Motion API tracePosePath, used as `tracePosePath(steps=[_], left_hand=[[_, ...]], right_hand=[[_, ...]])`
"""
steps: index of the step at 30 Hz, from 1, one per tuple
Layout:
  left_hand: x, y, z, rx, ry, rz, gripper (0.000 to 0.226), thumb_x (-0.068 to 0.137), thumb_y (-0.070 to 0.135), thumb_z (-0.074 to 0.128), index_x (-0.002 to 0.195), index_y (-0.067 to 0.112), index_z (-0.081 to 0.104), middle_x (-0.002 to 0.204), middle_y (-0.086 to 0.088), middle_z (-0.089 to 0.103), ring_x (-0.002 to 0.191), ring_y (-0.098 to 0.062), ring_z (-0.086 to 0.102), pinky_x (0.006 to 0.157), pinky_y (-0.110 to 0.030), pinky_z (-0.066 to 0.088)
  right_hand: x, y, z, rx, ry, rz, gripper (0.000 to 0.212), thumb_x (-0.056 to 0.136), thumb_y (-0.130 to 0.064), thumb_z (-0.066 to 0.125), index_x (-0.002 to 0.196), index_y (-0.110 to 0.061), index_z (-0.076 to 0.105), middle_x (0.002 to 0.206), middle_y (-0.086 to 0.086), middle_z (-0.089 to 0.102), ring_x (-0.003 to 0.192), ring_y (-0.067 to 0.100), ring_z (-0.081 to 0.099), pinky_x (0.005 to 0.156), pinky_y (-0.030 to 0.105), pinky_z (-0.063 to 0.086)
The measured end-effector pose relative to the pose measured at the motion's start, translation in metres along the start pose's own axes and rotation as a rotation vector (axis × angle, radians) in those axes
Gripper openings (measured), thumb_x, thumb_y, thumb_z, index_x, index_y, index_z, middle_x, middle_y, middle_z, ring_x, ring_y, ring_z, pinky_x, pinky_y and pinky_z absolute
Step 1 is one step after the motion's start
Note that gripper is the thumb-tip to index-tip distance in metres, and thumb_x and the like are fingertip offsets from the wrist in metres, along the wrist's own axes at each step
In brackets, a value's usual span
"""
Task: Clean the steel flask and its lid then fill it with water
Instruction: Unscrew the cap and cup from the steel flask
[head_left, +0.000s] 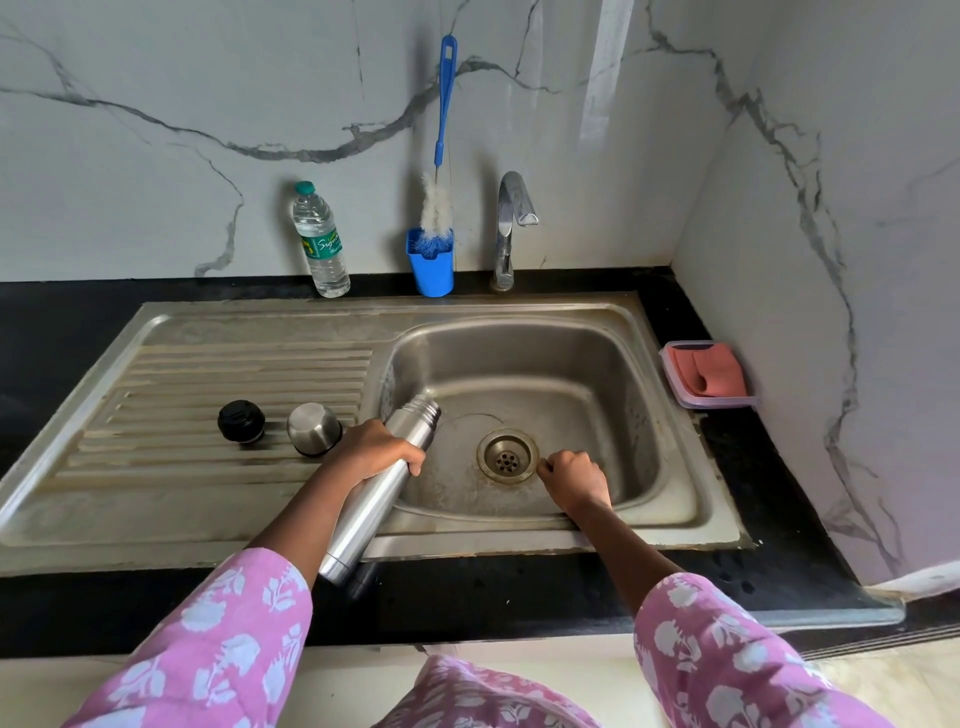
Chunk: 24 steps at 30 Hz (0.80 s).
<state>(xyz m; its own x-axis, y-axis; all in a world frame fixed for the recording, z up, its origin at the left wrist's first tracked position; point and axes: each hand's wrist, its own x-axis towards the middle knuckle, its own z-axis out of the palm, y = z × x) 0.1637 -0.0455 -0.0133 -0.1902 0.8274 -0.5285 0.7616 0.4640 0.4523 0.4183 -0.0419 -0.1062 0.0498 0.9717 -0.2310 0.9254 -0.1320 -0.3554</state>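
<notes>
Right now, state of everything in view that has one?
Flask: uncapped, tilted, mouth over the sink, held by the left hand.
Right hand: fingers curled, empty, beside the drain.
Stopper: off, on the drainboard.
Cap: off, on the drainboard beside the stopper.
Tap: no water running.
Bottle: capped, upright.
Brush: standing in its holder.

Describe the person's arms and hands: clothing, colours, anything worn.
The left sleeve and right sleeve are loose pink fabric printed with white flowers, leaving the forearms bare. The left hand and right hand show no gloves, rings, bangles or watch.
</notes>
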Motion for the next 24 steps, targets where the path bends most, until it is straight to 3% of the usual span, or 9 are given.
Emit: tracePosePath(steps=[4, 15, 24], left_hand=[[0.0023, 0.0002, 0.0003, -0.006, -0.003, 0.004, 0.059, 0.034, 0.036, 0.071, 0.086, 0.012, 0.056, 0.092, -0.005, 0.059, 0.082, -0.022, 0.059, 0.070, -0.033, 0.050], [0.0022, 0.0014, 0.0012, -0.006, -0.016, 0.001, 0.055, 0.037, 0.034, 0.071, 0.085, 0.010, 0.057, 0.092, -0.007, 0.060, 0.082, -0.023, 0.059, 0.065, -0.030, 0.043], [0.0055, 0.0021, 0.0022, 0.024, -0.064, -0.009, 0.055, 0.038, 0.034, 0.073, 0.084, 0.008, 0.058, 0.084, -0.006, 0.057, 0.069, -0.021, 0.053, 0.058, -0.028, 0.037]], right_hand=[[0.0005, 0.0000, 0.0000, -0.003, 0.000, 0.004, 0.037, 0.094, -0.029, 0.040, 0.096, -0.004, 0.066, 0.099, 0.018, 0.065, 0.090, 0.035, 0.061, 0.075, 0.033, 0.046], [0.0003, 0.0000, -0.0006, 0.016, 0.001, 0.015, 0.035, 0.093, -0.027, 0.041, 0.096, -0.004, 0.067, 0.099, 0.018, 0.065, 0.090, 0.034, 0.061, 0.074, 0.032, 0.046], [0.0002, 0.0002, -0.0013, 0.011, -0.004, 0.007, 0.036, 0.095, -0.030, 0.040, 0.098, -0.006, 0.066, 0.099, 0.017, 0.065, 0.088, 0.033, 0.062, 0.075, 0.034, 0.048]])
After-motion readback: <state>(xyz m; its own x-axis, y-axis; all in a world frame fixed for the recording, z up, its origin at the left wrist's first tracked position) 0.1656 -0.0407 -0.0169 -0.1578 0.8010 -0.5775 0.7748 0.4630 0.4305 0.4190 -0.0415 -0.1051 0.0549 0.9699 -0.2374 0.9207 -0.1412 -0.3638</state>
